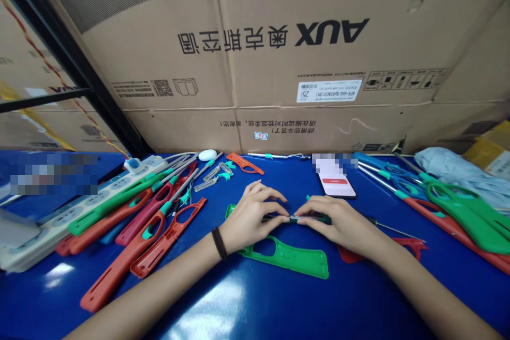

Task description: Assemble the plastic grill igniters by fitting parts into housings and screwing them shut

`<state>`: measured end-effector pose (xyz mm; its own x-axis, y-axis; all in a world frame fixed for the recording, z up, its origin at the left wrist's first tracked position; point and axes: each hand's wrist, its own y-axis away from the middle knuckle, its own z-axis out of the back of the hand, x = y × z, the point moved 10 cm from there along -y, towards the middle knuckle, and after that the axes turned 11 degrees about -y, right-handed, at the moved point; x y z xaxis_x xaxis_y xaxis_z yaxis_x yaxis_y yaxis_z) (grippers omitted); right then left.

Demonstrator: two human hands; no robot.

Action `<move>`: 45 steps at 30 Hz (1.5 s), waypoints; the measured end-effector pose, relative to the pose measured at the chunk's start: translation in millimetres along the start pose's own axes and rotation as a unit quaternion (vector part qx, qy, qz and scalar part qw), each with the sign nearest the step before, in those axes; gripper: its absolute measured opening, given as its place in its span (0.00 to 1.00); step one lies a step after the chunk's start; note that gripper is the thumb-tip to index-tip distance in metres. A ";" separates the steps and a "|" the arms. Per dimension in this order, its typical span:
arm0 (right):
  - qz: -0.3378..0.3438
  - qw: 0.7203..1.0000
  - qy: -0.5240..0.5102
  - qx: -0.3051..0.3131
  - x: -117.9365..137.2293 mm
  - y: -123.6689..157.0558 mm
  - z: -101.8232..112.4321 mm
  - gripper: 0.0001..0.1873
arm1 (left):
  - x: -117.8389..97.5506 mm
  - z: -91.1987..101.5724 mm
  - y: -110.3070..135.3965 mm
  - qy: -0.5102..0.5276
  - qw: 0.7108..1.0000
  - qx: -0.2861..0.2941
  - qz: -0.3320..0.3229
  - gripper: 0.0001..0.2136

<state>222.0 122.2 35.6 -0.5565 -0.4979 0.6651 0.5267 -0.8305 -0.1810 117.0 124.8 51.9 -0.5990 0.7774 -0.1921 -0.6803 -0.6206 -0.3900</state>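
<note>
Left hand (251, 218) and right hand (332, 220) closed, fingertips pinching slim green-collared metal rod (303, 218); green plastic lighter shell (287, 257) just below on surface (223, 303).

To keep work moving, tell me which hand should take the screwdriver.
Right, probably: the right hand lies beside the screwdriver, while the left hand is farther off, across the green lighter part both hands hold.

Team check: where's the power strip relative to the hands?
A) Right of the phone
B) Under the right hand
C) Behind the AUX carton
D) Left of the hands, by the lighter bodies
D. The white power strip lies beyond the left hand, toward the table's left side, with a long green lighter body along it.
</note>
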 end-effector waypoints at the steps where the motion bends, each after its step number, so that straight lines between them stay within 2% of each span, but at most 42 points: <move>1: 0.000 1.000 -0.004 0.001 0.5 0.0 0.2 0.10 | 0.6 0.4 0.6 0.002 1.000 0.000 0.002 0.05; 8: 0.009 1.000 -0.010 0.001 3.5 0.6 -0.1 0.10 | -3.9 -0.9 1.7 0.008 1.000 -0.001 0.000 0.05; 12: 0.011 1.000 -0.008 -0.008 2.9 -0.3 0.7 0.10 | 0.7 0.0 1.0 -0.005 1.000 0.012 0.024 0.05; 15: 0.010 1.000 -0.012 -0.017 1.2 -0.9 1.4 0.10 | 6.5 0.3 3.6 -0.022 0.999 0.027 0.034 0.13; 17: 0.006 1.000 -0.010 -0.021 -0.8 -0.8 1.2 0.10 | 9.4 -2.0 6.4 -0.024 0.998 0.042 0.032 0.15; 21: 0.002 1.000 0.012 -0.020 -2.4 -0.1 -0.1 0.10 | 13.3 -6.0 9.8 -0.017 0.998 0.054 0.034 0.11; 36: 0.051 0.996 0.071 0.016 10.6 1.0 -6.9 0.10 | 14.9 -8.5 10.6 0.011 0.998 0.043 0.045 0.10; 45: 0.025 0.991 0.124 0.046 12.8 1.1 -12.5 0.12 | 11.4 -9.4 10.8 0.005 0.999 0.044 0.029 0.09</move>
<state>207.4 111.8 34.9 -0.6635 -0.5931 0.4560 0.6073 -0.7830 -0.1346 106.8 127.9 37.0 -0.6346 0.7406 -0.2208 -0.6794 -0.6708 -0.2974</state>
